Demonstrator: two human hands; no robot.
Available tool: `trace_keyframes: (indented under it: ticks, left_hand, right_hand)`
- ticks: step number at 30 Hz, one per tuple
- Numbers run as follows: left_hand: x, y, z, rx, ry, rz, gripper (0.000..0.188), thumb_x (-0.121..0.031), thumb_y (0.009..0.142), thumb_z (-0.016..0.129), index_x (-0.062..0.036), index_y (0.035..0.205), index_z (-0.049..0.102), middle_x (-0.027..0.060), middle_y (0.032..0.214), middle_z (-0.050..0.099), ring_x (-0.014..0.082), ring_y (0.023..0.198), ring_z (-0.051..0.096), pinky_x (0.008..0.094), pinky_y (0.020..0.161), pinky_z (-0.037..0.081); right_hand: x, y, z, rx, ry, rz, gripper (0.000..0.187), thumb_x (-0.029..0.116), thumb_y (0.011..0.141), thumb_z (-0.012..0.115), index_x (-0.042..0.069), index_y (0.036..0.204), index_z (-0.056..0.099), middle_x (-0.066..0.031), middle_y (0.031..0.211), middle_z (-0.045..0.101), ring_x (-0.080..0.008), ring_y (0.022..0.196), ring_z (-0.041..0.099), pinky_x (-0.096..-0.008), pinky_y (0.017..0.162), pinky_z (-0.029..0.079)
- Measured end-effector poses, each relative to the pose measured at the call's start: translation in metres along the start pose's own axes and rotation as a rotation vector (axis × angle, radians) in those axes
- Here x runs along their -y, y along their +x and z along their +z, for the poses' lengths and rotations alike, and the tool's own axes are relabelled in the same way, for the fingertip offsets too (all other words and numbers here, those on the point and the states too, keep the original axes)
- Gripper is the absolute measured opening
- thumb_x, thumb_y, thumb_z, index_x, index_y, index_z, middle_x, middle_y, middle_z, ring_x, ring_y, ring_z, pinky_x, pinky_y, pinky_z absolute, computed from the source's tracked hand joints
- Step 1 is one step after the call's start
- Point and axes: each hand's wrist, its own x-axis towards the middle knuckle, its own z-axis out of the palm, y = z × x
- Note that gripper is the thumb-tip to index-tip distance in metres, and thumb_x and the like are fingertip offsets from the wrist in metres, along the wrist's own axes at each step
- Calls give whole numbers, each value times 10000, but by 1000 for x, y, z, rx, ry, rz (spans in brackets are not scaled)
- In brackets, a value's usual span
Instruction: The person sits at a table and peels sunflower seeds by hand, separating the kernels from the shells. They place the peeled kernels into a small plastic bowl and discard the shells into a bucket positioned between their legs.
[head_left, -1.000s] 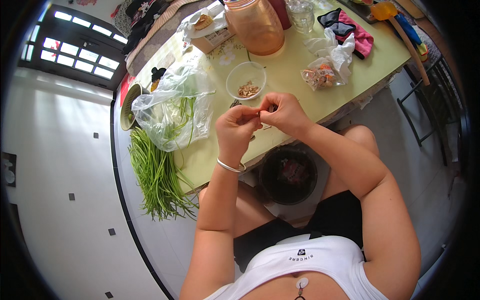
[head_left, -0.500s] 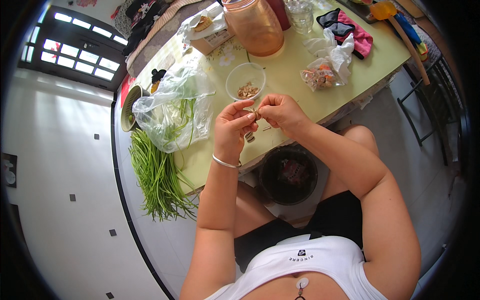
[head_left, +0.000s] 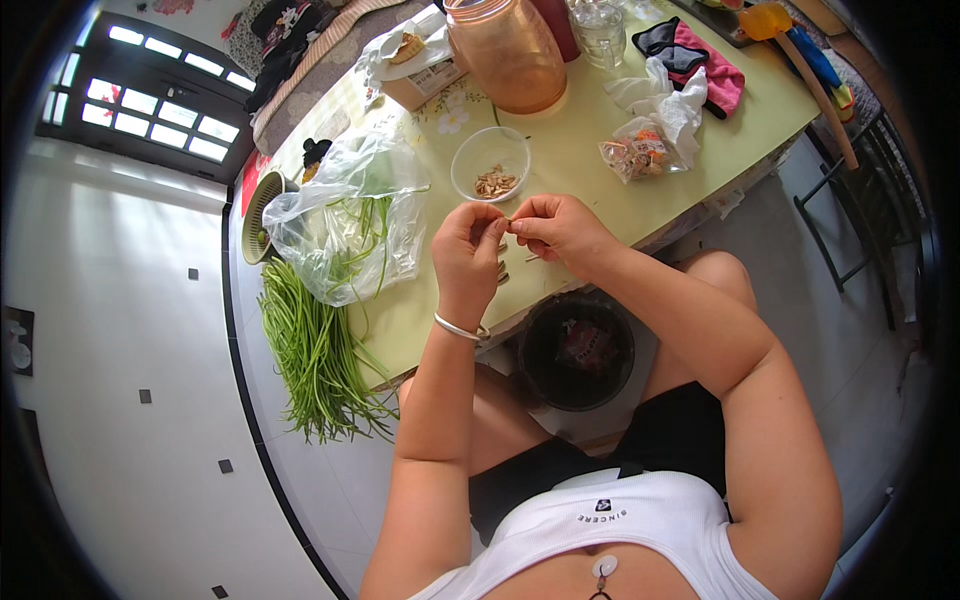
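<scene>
Curling inward, the left hand (head_left: pixel 463 252) no longer spreads its fingers (head_left: pixel 484 213).

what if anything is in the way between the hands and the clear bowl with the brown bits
Nothing visible: the left hand and right hand are close together on the near side of the clear bowl. The plastic bag lies to its left, the small packet to its right.
</scene>
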Motion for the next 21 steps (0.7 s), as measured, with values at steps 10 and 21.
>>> trace_keyframes:
  ticks: [10,21]
  left_hand:
    - [4,19,-9,-182,-43,38,24,14,845,654,9,865,642,-7,741,613,47,662,539,186,608,436]
    - [20,48,-7,-232,230,155,72,-27,788,697,11,849,701,93,732,637,143,636,586,257,632,471]
  right_hand:
    - [10,0,-2,62,174,-61,60,87,811,545,38,835,570,-63,730,585,-99,540,467,-217,454,315]
    - [11,3,-7,-14,310,-74,87,137,846,516,54,864,534,-83,777,596,-104,619,506,-195,440,312]
